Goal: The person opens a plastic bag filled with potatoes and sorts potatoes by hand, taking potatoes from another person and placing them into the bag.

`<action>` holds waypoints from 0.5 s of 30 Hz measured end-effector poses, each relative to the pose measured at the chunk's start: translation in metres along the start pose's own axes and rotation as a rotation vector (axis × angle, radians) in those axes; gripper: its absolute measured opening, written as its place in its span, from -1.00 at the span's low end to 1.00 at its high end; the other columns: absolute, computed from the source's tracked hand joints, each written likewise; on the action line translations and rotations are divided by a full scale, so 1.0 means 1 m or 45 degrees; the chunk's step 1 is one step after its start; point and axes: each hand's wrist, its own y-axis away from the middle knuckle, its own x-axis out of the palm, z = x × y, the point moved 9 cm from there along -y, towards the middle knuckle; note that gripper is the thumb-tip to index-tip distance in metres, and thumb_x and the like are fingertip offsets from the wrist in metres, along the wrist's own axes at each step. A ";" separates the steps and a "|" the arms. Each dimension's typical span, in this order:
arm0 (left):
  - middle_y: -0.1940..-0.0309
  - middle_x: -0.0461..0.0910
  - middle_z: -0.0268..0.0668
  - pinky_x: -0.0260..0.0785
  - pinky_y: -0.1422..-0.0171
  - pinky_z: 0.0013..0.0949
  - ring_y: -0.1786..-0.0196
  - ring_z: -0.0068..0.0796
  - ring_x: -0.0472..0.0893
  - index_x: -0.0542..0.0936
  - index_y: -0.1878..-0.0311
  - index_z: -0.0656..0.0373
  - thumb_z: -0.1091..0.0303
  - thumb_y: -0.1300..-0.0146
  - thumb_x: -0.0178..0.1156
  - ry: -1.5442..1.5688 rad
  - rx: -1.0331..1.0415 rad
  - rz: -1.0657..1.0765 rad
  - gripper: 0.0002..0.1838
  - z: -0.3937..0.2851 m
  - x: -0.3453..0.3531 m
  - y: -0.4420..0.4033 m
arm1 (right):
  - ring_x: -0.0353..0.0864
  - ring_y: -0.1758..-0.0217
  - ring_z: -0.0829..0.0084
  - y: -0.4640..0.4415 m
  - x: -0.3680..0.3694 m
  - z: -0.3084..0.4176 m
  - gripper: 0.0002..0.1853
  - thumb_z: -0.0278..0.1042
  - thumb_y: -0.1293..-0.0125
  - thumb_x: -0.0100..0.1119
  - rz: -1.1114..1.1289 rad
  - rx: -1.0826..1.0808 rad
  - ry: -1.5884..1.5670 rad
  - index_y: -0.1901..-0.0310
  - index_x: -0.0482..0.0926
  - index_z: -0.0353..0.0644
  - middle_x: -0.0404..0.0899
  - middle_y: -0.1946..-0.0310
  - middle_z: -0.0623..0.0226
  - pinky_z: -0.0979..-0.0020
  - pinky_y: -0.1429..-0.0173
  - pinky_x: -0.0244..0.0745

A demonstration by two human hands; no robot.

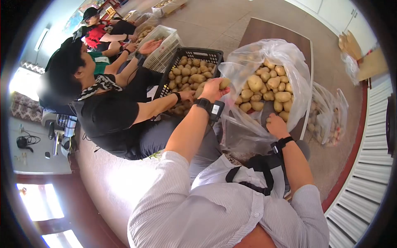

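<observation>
Potatoes (273, 82) fill an open clear plastic bag (295, 53) that rests on a brown board (264, 31). My left hand (213, 90) is closed around a potato (224, 84), above the space between the bag and a black crate (198, 51). More potatoes (190, 74) lie in that crate. At the bag's near opening, my right hand (277, 125) has its fingers curled at a small potato (269, 120), mostly covered by the hand. Both wrists wear dark bands.
A co-worker (107, 111) in black sits at my left, one hand at the black crate. Beyond are a white crate (165, 39) and other people. Another plastic bag of potatoes (326, 115) stands at the right, near a white radiator (364, 165).
</observation>
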 end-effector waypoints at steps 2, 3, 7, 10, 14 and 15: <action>0.10 0.55 -0.12 0.61 0.23 -0.14 0.27 -0.13 0.61 0.47 -0.07 0.22 0.34 -0.38 0.11 0.038 0.031 -0.053 -0.74 -0.011 -0.025 -0.007 | 0.58 0.02 -0.15 -0.004 -0.005 -0.003 -0.60 -0.21 -0.23 0.11 -0.181 -0.026 -0.115 -0.04 0.49 -0.25 0.63 0.14 -0.15 0.02 -0.06 0.50; 0.09 0.55 -0.11 0.61 0.23 -0.15 0.28 -0.13 0.60 0.48 -0.07 0.22 0.34 -0.38 0.11 0.087 -0.004 -0.120 -0.74 -0.013 -0.042 -0.014 | 0.58 0.02 -0.15 -0.003 -0.008 0.001 -0.60 -0.21 -0.23 0.11 -0.182 -0.028 -0.112 -0.04 0.49 -0.25 0.63 0.14 -0.15 0.02 -0.06 0.50; 0.07 0.55 -0.09 0.61 0.27 -0.18 0.22 -0.12 0.60 0.53 -0.05 0.24 0.40 -0.36 0.13 0.176 0.034 -0.325 -0.76 -0.024 -0.085 -0.012 | 0.57 -0.02 -0.17 0.008 -0.025 0.019 -0.52 -0.03 -0.33 0.10 -0.143 0.150 -0.186 -0.12 0.47 -0.25 0.62 0.08 -0.15 -0.01 -0.09 0.48; 0.08 0.56 -0.09 0.60 0.31 -0.14 0.20 -0.11 0.59 0.54 -0.04 0.23 0.46 -0.34 0.13 0.268 0.001 -0.403 -0.77 -0.021 -0.117 -0.027 | 0.57 -0.05 -0.17 0.000 -0.019 0.011 -0.48 0.03 -0.35 0.09 -0.168 0.168 -0.297 -0.13 0.48 -0.24 0.61 0.06 -0.17 -0.01 -0.11 0.47; 0.17 0.66 -0.05 0.58 0.21 -0.11 0.19 -0.12 0.66 0.66 0.16 0.22 0.35 -0.25 0.21 -1.953 0.259 -0.450 -0.82 -0.062 -0.118 -0.029 | 0.56 -0.06 -0.20 -0.003 -0.020 0.008 -0.48 0.05 -0.36 0.09 -0.213 0.150 -0.454 -0.13 0.49 -0.24 0.61 0.07 -0.19 0.02 -0.13 0.45; 0.19 0.69 -0.04 0.57 0.19 -0.11 0.18 -0.12 0.68 0.69 0.21 0.21 0.33 -0.23 0.23 -2.510 0.327 -0.421 -0.82 -0.061 -0.111 -0.031 | 0.56 -0.06 -0.20 -0.003 -0.020 0.007 -0.48 0.05 -0.36 0.09 -0.211 0.157 -0.455 -0.13 0.49 -0.24 0.61 0.07 -0.19 0.02 -0.13 0.45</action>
